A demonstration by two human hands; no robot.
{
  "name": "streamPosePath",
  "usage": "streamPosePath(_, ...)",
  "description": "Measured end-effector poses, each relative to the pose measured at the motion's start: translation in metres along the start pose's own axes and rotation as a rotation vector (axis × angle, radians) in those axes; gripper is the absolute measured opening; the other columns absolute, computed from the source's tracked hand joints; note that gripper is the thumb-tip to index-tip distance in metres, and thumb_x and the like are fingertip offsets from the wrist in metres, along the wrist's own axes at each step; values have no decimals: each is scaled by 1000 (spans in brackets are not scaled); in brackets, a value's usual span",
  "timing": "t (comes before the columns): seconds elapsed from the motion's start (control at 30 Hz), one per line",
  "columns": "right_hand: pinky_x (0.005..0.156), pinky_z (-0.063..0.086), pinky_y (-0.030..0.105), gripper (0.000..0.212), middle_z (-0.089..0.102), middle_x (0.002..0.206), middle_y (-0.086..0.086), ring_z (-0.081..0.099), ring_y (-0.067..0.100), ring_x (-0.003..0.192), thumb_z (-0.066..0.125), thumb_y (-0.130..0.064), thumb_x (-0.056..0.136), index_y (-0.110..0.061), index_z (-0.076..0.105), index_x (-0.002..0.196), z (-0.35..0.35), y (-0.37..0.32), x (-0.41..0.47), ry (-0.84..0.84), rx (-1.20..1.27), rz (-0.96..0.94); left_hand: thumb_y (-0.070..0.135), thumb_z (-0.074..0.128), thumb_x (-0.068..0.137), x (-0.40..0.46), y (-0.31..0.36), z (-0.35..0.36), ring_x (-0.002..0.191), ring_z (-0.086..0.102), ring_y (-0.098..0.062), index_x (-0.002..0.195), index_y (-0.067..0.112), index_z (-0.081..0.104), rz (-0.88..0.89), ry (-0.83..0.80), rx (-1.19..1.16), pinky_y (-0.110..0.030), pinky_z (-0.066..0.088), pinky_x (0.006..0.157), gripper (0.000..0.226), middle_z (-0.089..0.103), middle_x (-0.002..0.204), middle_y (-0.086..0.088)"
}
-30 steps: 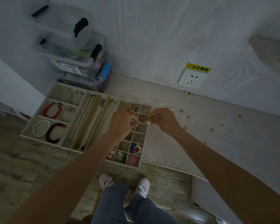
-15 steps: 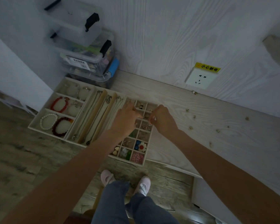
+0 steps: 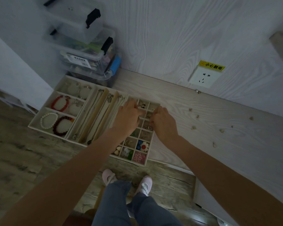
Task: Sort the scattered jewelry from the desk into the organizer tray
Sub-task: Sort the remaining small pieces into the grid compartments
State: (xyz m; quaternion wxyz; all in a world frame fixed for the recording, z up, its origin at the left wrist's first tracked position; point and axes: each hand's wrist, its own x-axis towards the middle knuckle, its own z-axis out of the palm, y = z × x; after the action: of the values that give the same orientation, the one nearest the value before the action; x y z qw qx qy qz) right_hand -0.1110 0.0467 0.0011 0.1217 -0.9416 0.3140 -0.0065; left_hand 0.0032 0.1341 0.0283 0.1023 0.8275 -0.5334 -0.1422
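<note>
Head view, looking down: the worktop (image 3: 203, 121) is carrying the organizer tray (image 3: 39, 123) at its left end, below stacked clear storage boxes (image 3: 82, 51) and left of a wall socket (image 3: 203, 77). The tray's large left cells are holding bead bracelets (image 3: 59, 103), its long middle channels are holding necklaces (image 3: 95, 115), and its small-celled grid (image 3: 142, 136) at the right is taking small pieces. Both hands are meeting over the upper cells of that grid. The left hand (image 3: 127, 118) is lying with fingers curled over the grid's left column; whether it is holding anything cannot be told. The right hand (image 3: 163, 123) is bending its fingertips down at a cell divider, as if pinching a small piece, though the piece itself is too small to make out. Compared with a second ago, both hands are sitting lower and nearer the cells, the right one having dropped from a raised pinch, which suggests a piece is being set into a cell. Scattered jewelry (image 3: 194, 127) is lying loose on the bare worktop to the right, well apart from the tray, so several pieces are probably awaiting sorting.
</note>
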Motion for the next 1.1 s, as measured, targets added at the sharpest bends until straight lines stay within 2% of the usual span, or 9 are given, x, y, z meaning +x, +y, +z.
streamPosePath(0.13,61,33,28,11,55,107,10,50,24,97,58,-2,85,-6,68,89,0,-2,1,-11,-61,4,19,53,92,-1,1,-1,115,40,-18,121,31,61,27,-28,75,-31,33,95,33,42,117,-3)
streamPosePath(0.2,54,31,26,5,58,94,9,55,23,84,70,-2,75,-7,68,77,-2,-4,0,-24,-89,7,19,52,93,-1,2,-2,119,38,-19,121,33,61,37,-45,86,-32,32,97,33,42,120,-4)
streamPosePath(0.27,47,26,22,18,59,78,6,56,20,68,82,-4,59,-11,65,61,0,-4,0,1,-114,18,20,51,93,-1,3,-3,122,37,-21,123,34,60,45,-61,95,-34,30,100,34,42,123,-4)
streamPosePath(0.33,45,24,21,20,58,75,5,55,18,64,83,-4,56,-12,65,60,0,-6,-1,31,-137,27,21,52,93,-1,4,-3,125,35,-21,123,35,59,44,-72,101,-35,29,102,34,41,127,-5)
streamPosePath(0.43,51,31,26,7,58,93,10,56,23,80,68,-1,76,-8,66,79,-6,-6,-2,11,-79,8,21,52,93,0,4,-3,125,35,-22,124,36,58,39,-80,101,-36,30,103,35,41,127,-5)
streamPosePath(0.53,60,36,29,13,51,109,10,52,23,95,55,-7,90,-8,66,98,-13,3,-5,23,4,7,20,53,92,1,4,-2,124,36,-21,125,35,58,24,-82,78,-36,30,103,37,42,126,-4)
streamPosePath(0.8,54,36,26,23,50,110,13,51,26,99,54,1,88,-8,68,104,-16,17,-13,-72,-54,-206,19,54,92,3,8,-2,123,38,-20,122,31,60,25,-67,107,-35,30,101,33,43,123,-3)
streamPosePath(0.9,58,34,26,27,43,115,9,45,22,102,48,-3,93,-12,60,114,-14,13,-12,-127,-152,-213,18,55,92,4,8,-3,123,37,-19,121,31,62,22,-69,118,-35,30,101,33,43,123,-3)
streamPosePath(1.1,61,33,25,27,40,120,9,42,23,106,50,-5,91,-8,58,116,-13,11,-13,-168,-216,-196,20,54,92,2,9,-3,127,35,-21,122,30,61,25,-70,135,-36,29,103,32,42,128,-4)
